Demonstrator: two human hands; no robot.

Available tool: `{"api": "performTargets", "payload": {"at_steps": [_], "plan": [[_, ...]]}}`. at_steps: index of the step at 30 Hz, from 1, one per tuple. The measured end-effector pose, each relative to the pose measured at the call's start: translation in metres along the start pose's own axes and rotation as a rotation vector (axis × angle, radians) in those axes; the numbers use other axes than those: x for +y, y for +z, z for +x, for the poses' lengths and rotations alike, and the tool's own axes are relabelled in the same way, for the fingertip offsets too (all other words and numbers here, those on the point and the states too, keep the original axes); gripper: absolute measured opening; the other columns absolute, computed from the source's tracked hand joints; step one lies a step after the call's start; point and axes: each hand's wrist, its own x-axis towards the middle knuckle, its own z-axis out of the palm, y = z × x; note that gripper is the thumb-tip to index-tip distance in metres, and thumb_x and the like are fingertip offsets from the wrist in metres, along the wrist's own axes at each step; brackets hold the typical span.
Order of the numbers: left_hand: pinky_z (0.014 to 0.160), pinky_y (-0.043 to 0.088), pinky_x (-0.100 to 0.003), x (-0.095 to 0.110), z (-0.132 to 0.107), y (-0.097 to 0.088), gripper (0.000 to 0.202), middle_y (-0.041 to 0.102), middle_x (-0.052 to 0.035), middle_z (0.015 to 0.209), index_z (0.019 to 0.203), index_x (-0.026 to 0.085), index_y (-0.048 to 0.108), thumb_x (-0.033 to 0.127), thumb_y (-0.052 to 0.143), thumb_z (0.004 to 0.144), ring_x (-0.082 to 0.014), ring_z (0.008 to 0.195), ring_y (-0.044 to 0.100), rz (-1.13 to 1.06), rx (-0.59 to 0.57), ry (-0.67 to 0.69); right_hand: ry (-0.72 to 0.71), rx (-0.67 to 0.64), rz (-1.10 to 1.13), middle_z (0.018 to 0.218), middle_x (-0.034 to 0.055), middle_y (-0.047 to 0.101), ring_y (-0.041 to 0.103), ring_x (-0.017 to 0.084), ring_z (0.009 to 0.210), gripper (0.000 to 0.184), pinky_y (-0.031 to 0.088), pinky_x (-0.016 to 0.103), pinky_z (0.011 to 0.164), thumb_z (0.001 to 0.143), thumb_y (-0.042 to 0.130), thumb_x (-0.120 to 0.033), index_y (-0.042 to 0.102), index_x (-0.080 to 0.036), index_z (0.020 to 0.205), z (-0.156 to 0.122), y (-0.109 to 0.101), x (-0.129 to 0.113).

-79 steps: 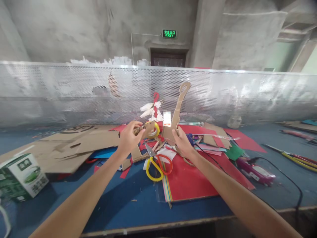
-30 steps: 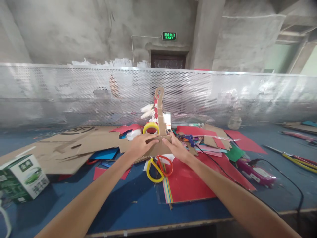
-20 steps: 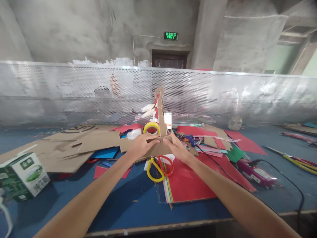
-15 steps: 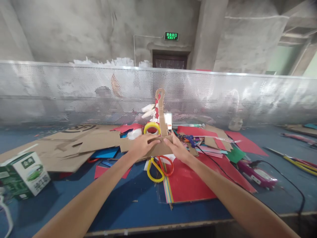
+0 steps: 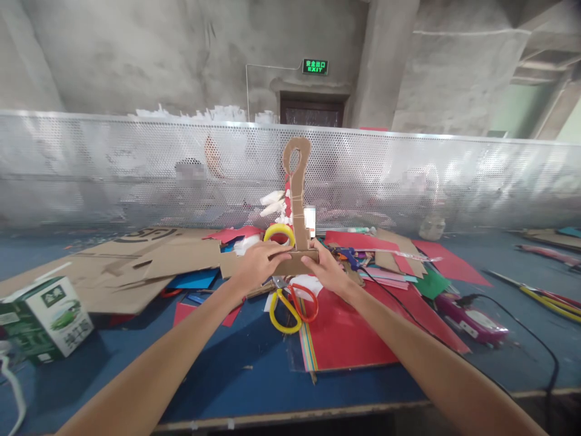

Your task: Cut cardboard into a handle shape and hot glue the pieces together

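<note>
Both hands grip a brown cardboard piece, a flat base strip with an upright arm ending in a loop at its top. My left hand pinches the left end of the base, thumb in front. At the right end, my right hand holds it the same way. Right behind the piece stand a roll of yellow tape and white flower-like shapes on a red stem. Below the hands lie scissors with one yellow and one red-orange handle loop, their blades partly hidden.
Cardboard sheets spread at left, near a green-and-white milk carton. Red paper lies at front right. A blue glue gun, a purple device with a black cord, and long yellow-handled scissors are farther right. A perforated metal partition stands behind.
The cardboard piece has tilted up toward me, so its upright arm and loop show taller and more face-on. Both hands keep their hold at nearly the same place.
</note>
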Motion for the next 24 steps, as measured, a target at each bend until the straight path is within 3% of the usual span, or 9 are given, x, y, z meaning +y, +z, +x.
{"api": "performTargets", "payload": {"at_steps": [6, 11, 14, 19, 24], "plan": [[0.087, 0.057, -0.043, -0.002, -0.005, 0.001, 0.027, 0.080, -0.0040, 0.105, 0.116, 0.030, 0.075, 0.041, 0.058, 0.099, -0.0230, 0.094, 0.073, 0.086, 0.067, 0.145, -0.069, -0.001, -0.050, 0.090, -0.0001, 0.053, 0.051, 0.018, 0.079, 0.017, 0.042, 0.030, 0.073, 0.094, 0.054, -0.036, 0.044, -0.023, 0.099, -0.001, -0.003, 0.000], [0.092, 0.056, -0.045, -0.007, -0.007, 0.002, 0.028, 0.079, -0.0036, 0.111, 0.122, 0.032, 0.072, 0.039, 0.057, 0.100, -0.0232, 0.100, 0.072, 0.095, 0.009, 0.171, -0.090, 0.000, -0.090, 0.086, -0.0013, 0.053, 0.051, 0.017, 0.077, 0.016, 0.041, 0.030, 0.072, 0.093, 0.054, -0.036, 0.045, -0.023, 0.098, -0.002, -0.006, 0.000], [0.091, 0.056, -0.044, -0.011, -0.007, 0.002, 0.032, 0.078, -0.0046, 0.114, 0.128, 0.030, 0.069, 0.038, 0.053, 0.102, -0.0232, 0.101, 0.072, 0.113, -0.039, 0.197, -0.033, 0.007, -0.038, 0.083, -0.0021, 0.053, 0.051, 0.017, 0.074, 0.022, 0.042, 0.029, 0.068, 0.091, 0.059, -0.040, 0.047, -0.023, 0.096, -0.003, -0.005, -0.001], [0.092, 0.056, -0.043, -0.018, -0.004, 0.000, 0.034, 0.077, -0.0048, 0.115, 0.126, 0.030, 0.070, 0.039, 0.047, 0.103, -0.0246, 0.103, 0.071, 0.137, -0.068, 0.109, 0.070, 0.073, 0.078, 0.085, 0.0009, 0.060, 0.057, 0.020, 0.077, 0.030, 0.047, 0.031, 0.069, 0.091, 0.058, -0.050, 0.051, -0.023, 0.101, 0.000, -0.002, 0.004], [0.094, 0.053, -0.044, -0.037, 0.001, -0.015, 0.034, 0.076, -0.0059, 0.117, 0.118, 0.027, 0.072, 0.036, 0.043, 0.103, -0.0261, 0.106, 0.070, 0.169, -0.023, -0.042, 0.127, 0.283, 0.142, 0.095, 0.0055, 0.066, 0.062, 0.024, 0.090, 0.031, 0.051, 0.037, 0.081, 0.091, 0.056, -0.050, 0.054, -0.022, 0.104, 0.006, -0.011, 0.015]]}}
